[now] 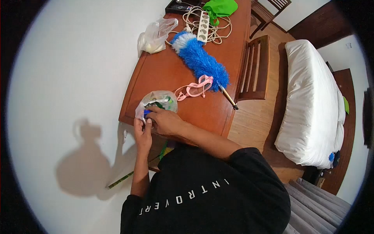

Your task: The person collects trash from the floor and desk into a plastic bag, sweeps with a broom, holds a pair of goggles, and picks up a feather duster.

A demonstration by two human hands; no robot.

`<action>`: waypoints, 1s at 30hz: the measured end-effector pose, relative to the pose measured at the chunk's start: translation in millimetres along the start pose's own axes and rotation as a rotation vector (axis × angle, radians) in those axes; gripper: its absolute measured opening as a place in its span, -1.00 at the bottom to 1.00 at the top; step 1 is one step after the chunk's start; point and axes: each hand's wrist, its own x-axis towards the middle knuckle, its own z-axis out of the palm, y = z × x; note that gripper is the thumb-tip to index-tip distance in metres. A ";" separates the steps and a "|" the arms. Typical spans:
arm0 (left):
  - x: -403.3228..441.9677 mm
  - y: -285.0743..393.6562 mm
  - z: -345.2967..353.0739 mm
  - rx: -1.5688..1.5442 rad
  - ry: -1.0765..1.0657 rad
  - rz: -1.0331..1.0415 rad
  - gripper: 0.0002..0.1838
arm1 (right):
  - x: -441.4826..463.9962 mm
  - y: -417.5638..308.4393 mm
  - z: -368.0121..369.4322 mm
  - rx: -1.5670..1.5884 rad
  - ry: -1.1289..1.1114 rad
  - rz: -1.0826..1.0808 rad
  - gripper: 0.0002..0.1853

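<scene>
A see-through plastic bag (168, 95) stands open at the near left corner of the table, with green and dark things inside. My left hand (143, 134) pinches the bag's near edge between thumb and fingers. Over the bag's mouth, my right hand (166, 121) has its fingers curled inward beside a small blue thing (147, 112). Those fingertips are partly hidden, so what they grip is unclear. Pink swim goggles (194, 88) with a strap lie just past the bag. Beyond them rests a blue and white fluffy duster (200, 61), its handle pointing toward the table's right edge.
Further back on the brown table (156, 76) are a knotted plastic bag (156, 37), a white power strip (203, 27) with coiled cable, a green cloth bag (220, 8) and a black tray (183, 6). A wooden chair (255, 68) stands at the right; a white wall borders the left.
</scene>
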 end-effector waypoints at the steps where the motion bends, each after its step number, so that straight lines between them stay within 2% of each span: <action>1: -0.3 -2.3 -0.3 -0.017 0.001 -0.010 -0.56 | -1.6 4.5 4.2 0.001 0.002 0.002 -0.66; 3: -1.7 -3.3 0.5 -0.031 0.001 -0.019 -0.57 | -3.4 16.3 15.1 -0.189 -0.104 -0.015 -0.63; 4: -2.8 -2.7 2.8 -0.067 -0.002 -0.039 -0.58 | -4.3 19.4 17.5 -0.188 -0.101 -0.014 -0.63; 6: -4.1 -1.7 7.7 -0.103 -0.004 -0.056 -0.59 | -3.8 25.4 20.0 -0.249 -0.295 0.166 -0.63; 10: -14.7 -3.2 10.9 -0.078 -0.024 -0.065 -0.65 | 6.3 46.1 44.2 -0.332 -0.314 0.183 -0.66; 12: -17.0 -0.1 12.9 -0.056 -0.016 -0.059 -0.68 | 18.5 50.3 44.7 -0.343 -0.383 0.279 -0.68; 16: -15.5 6.3 8.1 -0.162 0.056 -0.051 -0.69 | 26.1 32.3 28.1 -0.377 -0.439 0.211 -0.63; 19: -7.6 4.1 2.3 -0.138 0.111 -0.034 -0.67 | 21.8 4.4 2.8 -0.315 -0.370 0.157 -0.62; 21: -4.7 6.6 1.9 -0.094 0.141 -0.043 -0.65 | 16.4 -12.5 -9.3 -0.343 -0.192 0.122 -0.65; 22: -4.0 6.0 1.3 -0.095 0.139 -0.045 -0.65 | 15.4 -16.4 -10.3 -0.343 -0.193 0.124 -0.65; 24: -2.5 4.8 0.3 -0.126 0.076 -0.020 -0.64 | 14.3 -20.7 -10.7 -0.321 -0.013 0.168 -0.70; 25: -2.1 4.9 1.6 -0.127 0.075 -0.020 -0.64 | 14.1 -19.0 -9.4 -0.322 -0.013 0.169 -0.70; 27: -2.1 5.5 5.7 -0.150 0.066 -0.003 -0.65 | 13.3 -11.1 -3.5 -0.228 0.122 -0.045 -0.71; 28: -1.8 6.6 7.5 -0.150 0.067 -0.004 -0.65 | 12.5 -7.0 0.0 -0.228 0.121 -0.045 -0.71; 30: -1.9 9.7 8.6 -0.159 0.082 0.020 -0.65 | 10.3 -0.1 7.3 -0.186 0.185 -0.178 -0.70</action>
